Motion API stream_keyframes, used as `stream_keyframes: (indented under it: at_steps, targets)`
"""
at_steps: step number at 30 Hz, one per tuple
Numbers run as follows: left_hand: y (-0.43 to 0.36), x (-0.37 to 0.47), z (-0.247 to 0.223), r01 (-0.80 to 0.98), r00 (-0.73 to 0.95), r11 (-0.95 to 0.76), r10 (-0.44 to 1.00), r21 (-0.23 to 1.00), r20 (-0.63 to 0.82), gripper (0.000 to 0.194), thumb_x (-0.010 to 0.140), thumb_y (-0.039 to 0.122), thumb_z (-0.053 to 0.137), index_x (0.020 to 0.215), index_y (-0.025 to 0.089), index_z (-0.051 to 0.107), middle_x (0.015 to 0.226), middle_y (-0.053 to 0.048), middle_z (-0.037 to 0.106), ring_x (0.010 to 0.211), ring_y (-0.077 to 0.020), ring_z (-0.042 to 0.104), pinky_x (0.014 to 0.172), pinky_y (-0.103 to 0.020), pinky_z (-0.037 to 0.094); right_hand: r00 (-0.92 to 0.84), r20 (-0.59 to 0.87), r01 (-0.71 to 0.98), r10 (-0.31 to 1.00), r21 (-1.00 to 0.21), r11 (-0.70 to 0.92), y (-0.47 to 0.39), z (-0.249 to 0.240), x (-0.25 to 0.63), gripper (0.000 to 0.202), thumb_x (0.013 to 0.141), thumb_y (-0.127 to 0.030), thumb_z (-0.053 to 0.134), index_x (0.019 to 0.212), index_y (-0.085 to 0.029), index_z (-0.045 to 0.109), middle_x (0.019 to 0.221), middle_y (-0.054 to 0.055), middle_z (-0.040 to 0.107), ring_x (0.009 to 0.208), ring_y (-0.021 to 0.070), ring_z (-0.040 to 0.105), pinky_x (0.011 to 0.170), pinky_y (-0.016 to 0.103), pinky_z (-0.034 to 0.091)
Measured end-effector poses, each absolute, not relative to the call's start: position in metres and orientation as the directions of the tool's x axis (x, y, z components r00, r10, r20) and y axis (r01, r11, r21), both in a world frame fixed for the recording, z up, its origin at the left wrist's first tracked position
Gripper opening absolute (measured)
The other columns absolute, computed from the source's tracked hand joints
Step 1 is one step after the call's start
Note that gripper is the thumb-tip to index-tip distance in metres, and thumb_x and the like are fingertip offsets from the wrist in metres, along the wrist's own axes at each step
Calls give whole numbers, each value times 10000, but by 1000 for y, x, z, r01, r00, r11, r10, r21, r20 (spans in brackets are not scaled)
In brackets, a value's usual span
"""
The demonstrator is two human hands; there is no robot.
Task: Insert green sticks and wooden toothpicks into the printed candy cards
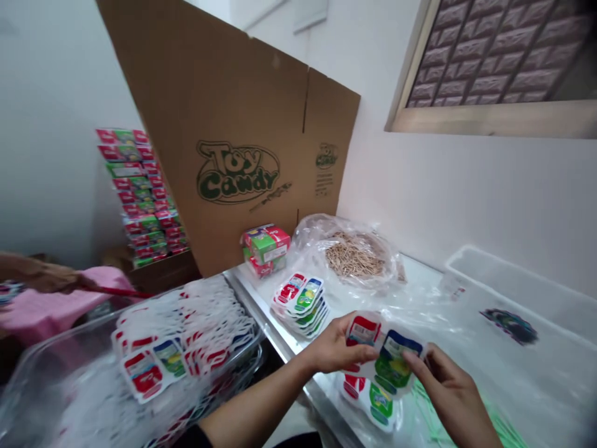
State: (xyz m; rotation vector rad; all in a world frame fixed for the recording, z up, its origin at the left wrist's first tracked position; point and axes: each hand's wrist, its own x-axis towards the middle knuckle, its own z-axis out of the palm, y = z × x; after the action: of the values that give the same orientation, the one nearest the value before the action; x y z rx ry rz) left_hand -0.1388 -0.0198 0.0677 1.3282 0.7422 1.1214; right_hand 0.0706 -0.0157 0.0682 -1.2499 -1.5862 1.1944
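Note:
Between my two hands I hold a twin candy packet (392, 361), one half red, the other blue and green. My left hand (338, 345) pinches its red half, thumb on the front. At the green half, my right hand (443, 379) presses with its thumb, fingers behind. Just below lies another twin packet (381, 404) on the table, partly covered by the held one. Farther back on the table is a neat stack of the same packets (303, 298). Beside my right forearm lie thin green sticks (506, 429), partly hidden.
A clear tub (28, 367) of many packets stands at left. Behind are a cardboard sheet (224, 81), small boxes (265, 249), a bag of brown sticks (354, 255) and a clear plastic bin (513, 280). Another person's hand (51, 277) grips a red rod over pink plastic (107, 280).

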Motion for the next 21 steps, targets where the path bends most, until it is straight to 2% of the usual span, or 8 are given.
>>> stream_keyframes:
  at_steps: [3,6,10,12,14,16,19,21]
  targets:
    - [-15,-173,63,43,184,-232,958,972,221,544,754,334,647,1249,183,477,1002,-55,628,851,-176,583,775,-281,458,-273,35,291,961,-950,117,6,65,38,324,724,-509,607,657,-199,538,603,-24,543,601,147,523,517,208,424]
    - [2,-214,62,412,38,-298,950,861,310,621,748,216,609,1326,216,383,1100,-46,610,934,-204,579,857,-321,443,-320,105,364,941,-904,225,37,56,-6,376,719,-532,582,579,-193,500,503,-46,469,503,121,450,457,212,358]
    - [35,-259,65,765,-73,-161,940,623,333,706,730,221,608,1364,179,299,1293,-109,504,1096,-245,518,942,-354,402,-382,143,443,913,-839,317,86,39,-71,381,751,-521,489,720,-158,603,579,-10,577,553,144,514,505,230,384]
    - [44,-269,64,821,-127,-92,932,564,338,694,741,212,590,1366,152,295,1334,-146,453,1168,-275,456,978,-391,362,-388,133,490,912,-809,326,106,31,-97,355,746,-488,469,710,-162,605,593,3,596,559,153,525,520,242,379]
    - [43,-271,58,852,-178,-32,920,522,348,643,752,198,568,1350,159,331,1339,-162,433,1202,-306,407,994,-451,319,-400,125,537,908,-771,343,118,24,-115,300,716,-450,475,614,-183,568,564,13,588,555,167,525,530,259,365]
    - [37,-267,46,888,-165,-18,920,459,355,522,763,195,552,1274,195,446,1306,-145,469,1176,-300,430,969,-442,336,-426,119,579,897,-726,371,123,18,-125,280,674,-433,487,503,-212,489,502,27,557,538,188,519,525,281,346]
    - [31,-261,20,945,136,-197,962,261,236,279,824,290,496,1055,171,598,971,-132,642,939,-264,569,818,-382,424,-487,111,602,866,-676,425,128,7,-127,329,660,-487,469,443,-247,408,450,57,538,516,228,533,516,316,348]
    - [32,-263,7,953,178,-223,960,206,218,284,852,361,456,993,171,613,898,-121,654,867,-249,587,770,-363,430,-518,71,658,852,-603,451,132,-3,-122,359,684,-538,427,471,-249,446,492,92,593,554,267,580,547,346,395]
